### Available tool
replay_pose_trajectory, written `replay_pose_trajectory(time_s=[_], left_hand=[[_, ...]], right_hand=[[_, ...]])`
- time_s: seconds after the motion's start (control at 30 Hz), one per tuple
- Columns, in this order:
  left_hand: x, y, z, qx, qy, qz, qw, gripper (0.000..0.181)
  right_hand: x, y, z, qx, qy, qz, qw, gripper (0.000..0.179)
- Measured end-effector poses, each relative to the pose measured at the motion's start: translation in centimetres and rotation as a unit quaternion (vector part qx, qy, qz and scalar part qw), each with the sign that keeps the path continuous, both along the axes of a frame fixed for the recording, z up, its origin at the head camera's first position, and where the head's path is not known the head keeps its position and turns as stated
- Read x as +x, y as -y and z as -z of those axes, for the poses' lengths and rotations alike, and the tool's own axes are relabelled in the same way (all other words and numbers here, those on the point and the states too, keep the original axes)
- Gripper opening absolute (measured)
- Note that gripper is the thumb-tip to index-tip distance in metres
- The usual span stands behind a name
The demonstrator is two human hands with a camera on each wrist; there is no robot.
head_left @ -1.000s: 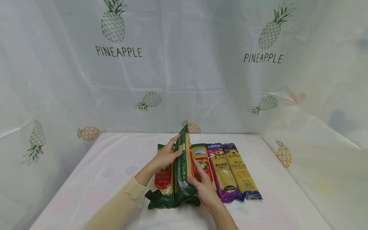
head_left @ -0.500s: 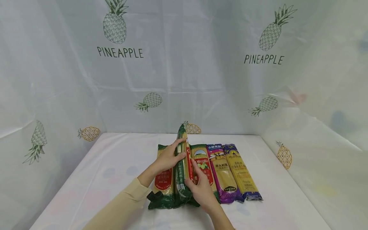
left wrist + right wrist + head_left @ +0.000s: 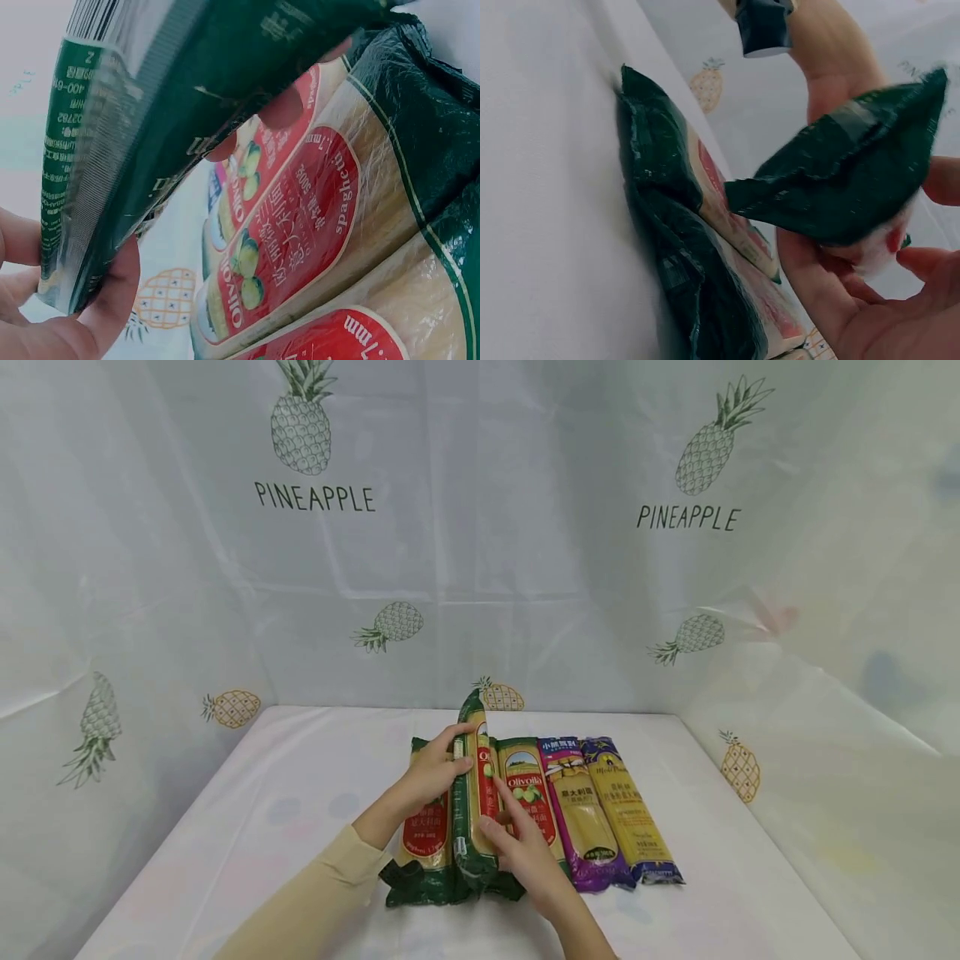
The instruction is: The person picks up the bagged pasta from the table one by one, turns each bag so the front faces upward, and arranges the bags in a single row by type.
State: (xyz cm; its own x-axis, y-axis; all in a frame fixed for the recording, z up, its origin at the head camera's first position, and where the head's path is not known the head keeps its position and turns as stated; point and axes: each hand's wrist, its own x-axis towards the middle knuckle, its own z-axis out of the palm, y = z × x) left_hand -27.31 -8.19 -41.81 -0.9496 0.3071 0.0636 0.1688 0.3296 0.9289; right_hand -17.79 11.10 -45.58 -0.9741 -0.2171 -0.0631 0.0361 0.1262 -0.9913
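In the head view my left hand (image 3: 435,768) grips the upper left side of a green spaghetti pack (image 3: 477,785), while my right hand (image 3: 528,856) holds its lower right side. The pack is raised and tilted above similar packs, part of its red label facing the head camera. One spaghetti pack (image 3: 426,839) lies to the left and another spaghetti pack (image 3: 531,777) to the right. In the left wrist view, a spaghetti pack (image 3: 300,195) also lies beneath the held one. The right wrist view shows the held pack's crumpled green end (image 3: 847,165) between my hands.
To the right on the white-covered table (image 3: 247,843) lie a purple pasta pack (image 3: 585,810) and a yellow-and-blue pasta pack (image 3: 633,810), side by side. A pineapple-print cloth (image 3: 510,552) hangs behind and at both sides.
The held spaghetti pack has turned so that more of its red front shows, and its lower end has shifted slightly left. Both hands have kept hold of it; the other packs stay put.
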Motion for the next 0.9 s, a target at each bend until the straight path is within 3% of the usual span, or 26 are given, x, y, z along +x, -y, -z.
replay_pose_trajectory(time_s=[0.1, 0.2, 0.33, 0.43, 0.53, 0.73, 0.9], left_hand=[[0.0, 0.2, -0.1, 0.036, 0.016, 0.007, 0.9992, 0.055], [-0.1, 0.5, -0.1, 0.065, 0.029, 0.012, 0.9974, 0.056], [-0.3, 0.7, 0.1, 0.089, 0.043, 0.02, 0.9949, 0.056], [-0.4, 0.8, 0.1, 0.089, 0.048, 0.024, 0.9946, 0.055], [-0.5, 0.8, 0.3, 0.079, 0.048, 0.023, 0.9955, 0.055], [-0.6, 0.9, 0.4, 0.076, 0.049, 0.022, 0.9957, 0.057], [-0.7, 0.9, 0.1, 0.072, 0.058, 0.028, 0.9953, 0.058]], right_hand=[[0.0, -0.5, -0.1, -0.074, 0.054, -0.029, 0.9954, 0.08], [0.1, -1.0, 0.0, -0.15, 0.1, -0.066, 0.9814, 0.083], [-0.1, -1.2, 0.3, -0.209, 0.124, -0.11, 0.9638, 0.086], [-0.2, -1.1, 0.6, -0.225, 0.128, -0.116, 0.9587, 0.085], [-0.2, -1.0, 0.7, -0.217, 0.117, -0.105, 0.9635, 0.086], [0.0, -0.6, 1.0, -0.154, 0.069, -0.065, 0.9835, 0.089], [-0.2, -0.3, 0.9, -0.128, 0.037, -0.037, 0.9903, 0.089]])
